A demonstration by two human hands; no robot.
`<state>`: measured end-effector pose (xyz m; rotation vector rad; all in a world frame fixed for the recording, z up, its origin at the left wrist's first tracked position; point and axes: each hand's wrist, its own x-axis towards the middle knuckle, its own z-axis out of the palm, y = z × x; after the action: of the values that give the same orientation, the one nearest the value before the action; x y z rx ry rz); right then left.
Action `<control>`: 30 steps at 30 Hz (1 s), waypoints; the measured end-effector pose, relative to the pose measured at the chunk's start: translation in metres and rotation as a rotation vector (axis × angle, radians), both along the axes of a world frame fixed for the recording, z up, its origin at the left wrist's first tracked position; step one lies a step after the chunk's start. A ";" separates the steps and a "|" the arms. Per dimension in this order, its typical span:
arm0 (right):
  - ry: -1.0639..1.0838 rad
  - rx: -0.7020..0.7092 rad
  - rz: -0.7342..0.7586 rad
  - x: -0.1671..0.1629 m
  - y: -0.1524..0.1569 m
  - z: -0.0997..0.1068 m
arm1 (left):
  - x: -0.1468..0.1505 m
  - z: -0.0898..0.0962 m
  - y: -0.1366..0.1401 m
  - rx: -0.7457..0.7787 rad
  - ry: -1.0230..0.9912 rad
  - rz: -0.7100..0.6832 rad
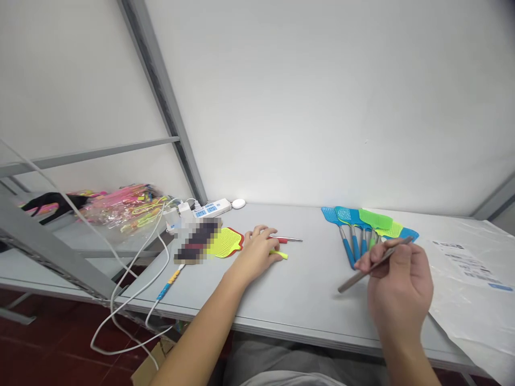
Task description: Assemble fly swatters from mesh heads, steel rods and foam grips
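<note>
My left hand (259, 249) rests low over fly swatters on the table, its fingers arched and apart. Beside its thumb lies a yellow handle (284, 255); a red handle (282, 240) and a thin metal rod (295, 239) stick out past the fingers. To the left of this hand is a yellow perforated swatter head (226, 243) over a red one (241, 239). Raised above the table, my right hand (400, 279) is closed around a slim grey-brown stick (354, 280) slanting down to the left. Its exact kind I cannot make out.
Behind my right hand, several blue and green fly swatters (354, 217) lie fanned out. White plastic packaging (475, 284) covers the table's right end. At left are a power strip (213, 208), white cables (167, 257), a pixelated object (197, 241) and bagged colourful items (124, 206) beyond a metal post.
</note>
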<state>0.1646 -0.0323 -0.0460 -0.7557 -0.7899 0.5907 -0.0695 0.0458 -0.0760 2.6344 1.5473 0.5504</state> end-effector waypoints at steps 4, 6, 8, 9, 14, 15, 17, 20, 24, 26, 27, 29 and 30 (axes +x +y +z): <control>0.211 0.045 0.037 -0.002 -0.002 -0.007 | 0.024 -0.010 -0.033 -0.081 -0.088 -0.095; 0.236 0.098 0.035 -0.003 -0.003 -0.003 | 0.036 -0.014 -0.048 -0.195 -0.125 -0.140; 0.244 0.128 0.025 -0.006 -0.005 0.001 | 0.046 -0.016 -0.059 -0.270 -0.155 -0.173; 0.253 0.132 0.024 -0.007 -0.006 0.002 | 0.049 -0.015 -0.063 -0.283 -0.172 -0.185; 0.348 0.118 0.090 -0.010 -0.007 0.011 | 0.053 -0.006 -0.068 -0.367 -0.298 -0.178; 0.358 0.122 0.107 -0.011 -0.006 0.014 | 0.053 -0.005 -0.068 -0.390 -0.324 -0.166; 0.365 0.139 0.129 -0.015 -0.002 0.021 | 0.054 -0.003 -0.068 -0.406 -0.362 -0.146; 0.360 0.163 0.162 -0.026 0.007 0.028 | 0.054 -0.003 -0.069 -0.402 -0.401 -0.121; 0.344 0.160 0.229 -0.040 0.013 0.024 | 0.052 -0.006 -0.069 -0.383 -0.425 -0.128; 0.343 0.156 0.241 -0.041 0.013 0.020 | 0.052 -0.007 -0.068 -0.366 -0.411 -0.148; 0.345 0.152 0.241 -0.041 0.012 0.019 | 0.052 -0.008 -0.068 -0.358 -0.396 -0.159; 0.353 0.147 0.236 -0.038 0.010 0.017 | 0.052 -0.009 -0.068 -0.338 -0.361 -0.175; 0.357 0.147 0.232 -0.038 0.008 0.017 | 0.052 -0.010 -0.068 -0.328 -0.344 -0.181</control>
<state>0.1268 -0.0240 -0.0293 -0.4093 -0.5841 0.8399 -0.0176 -0.0225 -0.0858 2.2600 1.1720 0.6337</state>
